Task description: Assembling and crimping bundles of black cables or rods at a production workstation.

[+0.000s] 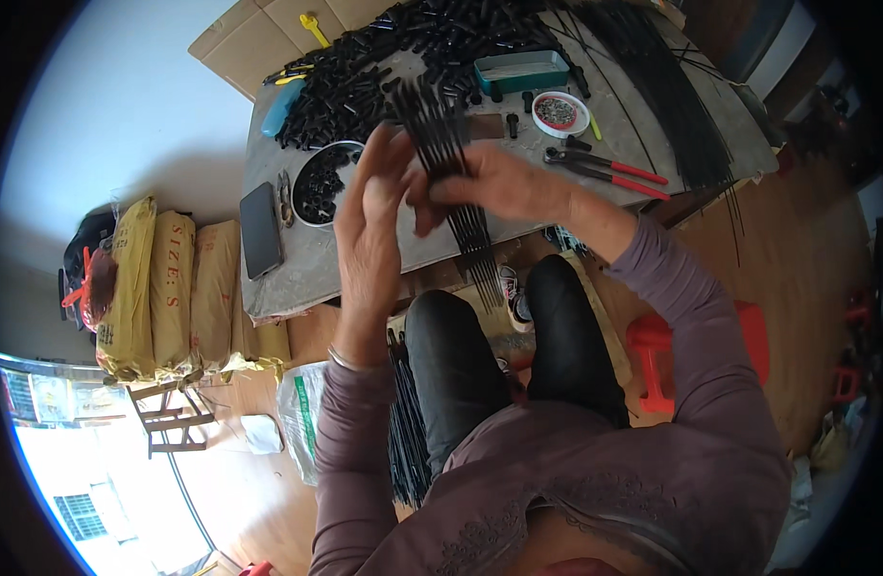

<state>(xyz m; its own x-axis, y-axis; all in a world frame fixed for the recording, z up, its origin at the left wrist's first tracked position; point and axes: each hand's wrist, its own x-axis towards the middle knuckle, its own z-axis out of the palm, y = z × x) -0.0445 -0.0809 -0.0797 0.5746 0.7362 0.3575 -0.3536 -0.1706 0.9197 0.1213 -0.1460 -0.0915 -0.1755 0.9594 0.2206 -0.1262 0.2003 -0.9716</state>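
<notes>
A fanned bundle of thin black rods [472, 240] slants across the middle of the view, its upper ends blurred over the table. My right hand [494, 182] is closed round the bundle near its middle, thumb across the rods. Just left of the bundle, my left hand [372, 197] is raised with its fingers stretched upward and slightly smeared. Whether its fingertips touch the rods is hard to see. Below the hands, a round metal bowl [298, 211] holds small black parts, beside the left wrist.
A grey table [221, 298] carries a heap of black tubular pieces [336, 106], a teal tray [521, 86], a round white tub [587, 120], red-handled pliers [614, 173], a dark phone [260, 230] and long black rods [672, 106]. A red stool [656, 350] stands right; yellow sacks [173, 278] stand left.
</notes>
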